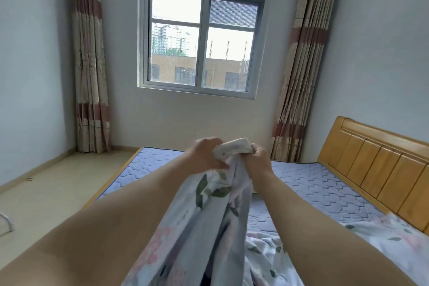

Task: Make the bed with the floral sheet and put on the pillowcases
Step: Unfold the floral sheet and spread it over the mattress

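Sheet [209,227] hangs over the mattress [313,183], headboard [376,160] to the right.

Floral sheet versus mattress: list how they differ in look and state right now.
The floral sheet shows green leaves and pink blooms; the mattress is plain lavender with quilted hexagon stitching. The floral sheet is bunched, its top gripped and lifted by the left hand and right hand; the mattress lies flat. The floral sheet covers only the near part; the rest of the mattress is bare. Both are pale.
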`<state>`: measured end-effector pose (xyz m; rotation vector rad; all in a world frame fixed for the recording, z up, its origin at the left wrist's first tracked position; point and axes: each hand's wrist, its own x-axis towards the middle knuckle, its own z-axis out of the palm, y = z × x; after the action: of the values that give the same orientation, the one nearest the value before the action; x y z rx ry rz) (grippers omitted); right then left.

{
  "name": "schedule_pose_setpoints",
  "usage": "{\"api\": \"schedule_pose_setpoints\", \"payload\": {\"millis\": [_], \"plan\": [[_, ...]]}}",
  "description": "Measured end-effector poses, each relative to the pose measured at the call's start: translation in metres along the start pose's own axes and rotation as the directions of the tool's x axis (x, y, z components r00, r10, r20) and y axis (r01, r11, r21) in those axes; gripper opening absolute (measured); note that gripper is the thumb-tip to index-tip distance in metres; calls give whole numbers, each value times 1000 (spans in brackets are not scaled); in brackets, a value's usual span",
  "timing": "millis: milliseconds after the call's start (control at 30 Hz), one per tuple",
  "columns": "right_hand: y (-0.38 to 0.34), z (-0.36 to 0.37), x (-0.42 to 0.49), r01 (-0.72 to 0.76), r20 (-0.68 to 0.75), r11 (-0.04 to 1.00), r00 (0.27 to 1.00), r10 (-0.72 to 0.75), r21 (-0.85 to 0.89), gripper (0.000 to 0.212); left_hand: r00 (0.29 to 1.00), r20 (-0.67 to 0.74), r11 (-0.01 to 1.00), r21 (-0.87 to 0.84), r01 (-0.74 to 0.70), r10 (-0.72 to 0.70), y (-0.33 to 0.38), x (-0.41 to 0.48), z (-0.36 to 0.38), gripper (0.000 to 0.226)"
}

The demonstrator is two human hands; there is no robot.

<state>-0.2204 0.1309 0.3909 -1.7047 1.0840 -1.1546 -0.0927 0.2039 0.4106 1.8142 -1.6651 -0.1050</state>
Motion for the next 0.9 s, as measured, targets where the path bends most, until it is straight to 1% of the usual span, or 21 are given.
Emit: {"api": "schedule_pose_setpoints", "payload": {"millis": [33,67,133,200,267,333,400,433,467,500,533,567,600,633,667,700,733,767,833,867,900], "plan": [[-1,-3,1,7,-16,1000,1000,-7,-7,19,997,59,996,87,36,-41,-9,-3,4,25],[-3,-5,2,15,-24,1000,1000,-15,-7,22,992,82,986,146,84,-97,-14,-6,6,10],[-9,-10,5,21,-82,999,996,-19,31,28,967,81,959,173,224,-240,-31,-8,14,25],[-15,-20,7,2,-213,993,977,23,117,25,937,73,931,157,329,-343,-50,-11,19,26],[-15,-34,8,-1,-362,991,931,50,135,26,899,44,900,11,436,-436,-66,-14,21,24],[-13,-44,5,-31,-424,996,903,62,80,28,892,-32,881,-174,440,-451,-69,-13,19,27],[-10,-43,4,-91,-379,996,922,77,-20,35,903,-121,884,-293,364,-412,-55,-6,14,29],[-9,-39,2,-121,-337,984,939,72,-127,45,916,-143,889,-337,311,-375,-43,-2,11,29],[-8,-34,0,-104,-289,961,957,27,-255,53,933,-150,897,-360,255,-326,-29,1,8,27],[-8,-29,-3,-40,-210,932,977,-39,-361,60,951,-141,914,-344,214,-276,-16,4,5,23],[-7,-23,-6,37,-94,911,992,-83,-411,70,968,-127,935,-311,170,-218,-5,7,3,22],[-5,-16,-8,86,27,910,996,-82,-407,79,980,-115,954,-273,127,-163,4,10,3,31],[-4,-10,-9,89,131,926,990,-44,-366,80,987,-114,966,-244,86,-117,12,12,4,38],[-3,-5,-10,71,190,943,982,-8,-326,66,990,-115,970,-237,51,-80,17,13,5,35],[-2,-2,-10,38,196,951,980,25,-308,37,991,-124,969,-245,21,-52,21,12,6,25],[-1,-1,-10,17,155,949,987,33,-314,8,992,-120,969,-247,4,-34,22,10,7,16],[1,-2,-8,23,99,950,995,8,-313,12,994,-107,971,-240,-11,-16,20,7,8,14],[4,-4,-6,15,44,946,999,-1,-323,21,997,-73,980,-200,-18,4,15,4,9,19],[6,-12,-6,-17,-85,969,996,-4,-247,18,998,56,1000,-11,-28,28,1,-4,14,24],[7,-17,-5,-37,-137,981,991,11,-188,13,994,112,996,88,-6,-4,-8,-9,17,17],[8,-23,-5,-54,-186,990,982,30,-129,11,986,143,983,175,61,-86,-18,-14,19,7]]}}
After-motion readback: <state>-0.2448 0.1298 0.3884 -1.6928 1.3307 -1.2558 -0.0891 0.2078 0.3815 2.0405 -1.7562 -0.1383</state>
